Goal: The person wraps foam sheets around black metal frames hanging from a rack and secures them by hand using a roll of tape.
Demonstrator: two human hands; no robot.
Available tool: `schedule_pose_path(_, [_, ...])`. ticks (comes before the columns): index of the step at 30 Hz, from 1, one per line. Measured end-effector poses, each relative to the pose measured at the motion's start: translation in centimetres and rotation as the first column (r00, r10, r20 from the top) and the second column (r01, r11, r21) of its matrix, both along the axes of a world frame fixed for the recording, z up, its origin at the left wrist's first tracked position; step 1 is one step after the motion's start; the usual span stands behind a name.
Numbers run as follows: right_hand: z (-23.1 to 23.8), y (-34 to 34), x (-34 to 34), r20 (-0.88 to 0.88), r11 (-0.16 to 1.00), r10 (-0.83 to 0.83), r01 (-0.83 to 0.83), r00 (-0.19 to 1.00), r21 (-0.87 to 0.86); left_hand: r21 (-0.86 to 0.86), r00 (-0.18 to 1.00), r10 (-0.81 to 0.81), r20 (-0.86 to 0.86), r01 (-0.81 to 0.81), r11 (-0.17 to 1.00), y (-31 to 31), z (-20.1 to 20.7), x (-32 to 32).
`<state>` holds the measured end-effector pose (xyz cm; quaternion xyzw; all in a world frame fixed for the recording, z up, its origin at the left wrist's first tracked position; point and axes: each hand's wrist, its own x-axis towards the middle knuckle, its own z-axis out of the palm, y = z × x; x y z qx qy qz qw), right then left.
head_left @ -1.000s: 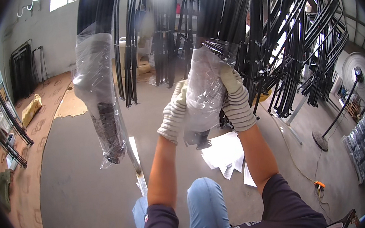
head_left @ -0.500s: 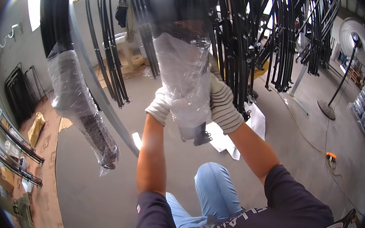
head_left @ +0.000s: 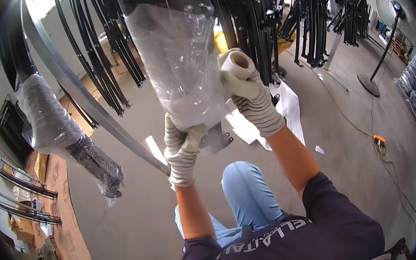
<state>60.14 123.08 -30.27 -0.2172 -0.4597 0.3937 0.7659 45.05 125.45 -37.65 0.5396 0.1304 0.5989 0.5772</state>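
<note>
In front of me hangs a bundle of black metal parts, its lower part wrapped in clear plastic film (head_left: 177,73). Bare dark ends poke out underneath the film. My left hand (head_left: 181,150), in a striped knit glove, is closed at the wrap's lower left edge, with its thumb against the film. To the right of the bundle, my gloved right hand (head_left: 258,102) grips a roll of stretch film (head_left: 238,64), whose hollow core end faces up. The roll sits close beside the wrapped side. A second bundle in film (head_left: 65,128) hangs farther left.
Many black metal frames (head_left: 247,21) hang across the back. A grey metal post (head_left: 95,105) slants down left of my bundle. White sheets (head_left: 288,107) lie on the floor. A standing fan (head_left: 396,9) and an orange socket on a cable (head_left: 379,139) are at right.
My left hand has shifted down to the wrap's lower edge. My right hand has turned, bringing the film roll into sight. The view has swung, and the bundle sits farther left and closer.
</note>
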Motion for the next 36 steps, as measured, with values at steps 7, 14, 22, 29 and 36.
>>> schedule_pose_path(7, [-3.0,-1.2,2.2,0.660,0.939,-0.342,0.229,0.668,0.254,0.098,0.982,0.173,0.077,-0.180,0.979,0.1,-1.4,1.1])
schedule_pose_path(14, [-4.6,-4.0,-1.9,0.670,0.813,-0.582,0.315,0.462,0.489,0.294,0.979,0.145,0.142,-0.181,0.938,-0.6,-4.6,0.6])
schedule_pose_path(22, [-6.7,-4.0,-6.8,0.799,0.864,-0.482,0.343,0.360,0.367,0.084,0.988,0.152,0.025,-0.153,0.985,-0.7,-4.6,-1.7])
schedule_pose_path(29, [-7.7,-2.0,-3.1,0.231,0.866,-0.498,0.465,0.836,0.186,-0.087,0.944,0.237,0.227,-0.223,0.971,0.3,-3.3,-1.4])
schedule_pose_path(36, [-8.0,2.9,-2.8,0.706,0.821,-0.523,0.506,0.478,0.266,-0.144,0.818,0.467,0.335,-0.445,0.884,0.3,-2.3,0.7])
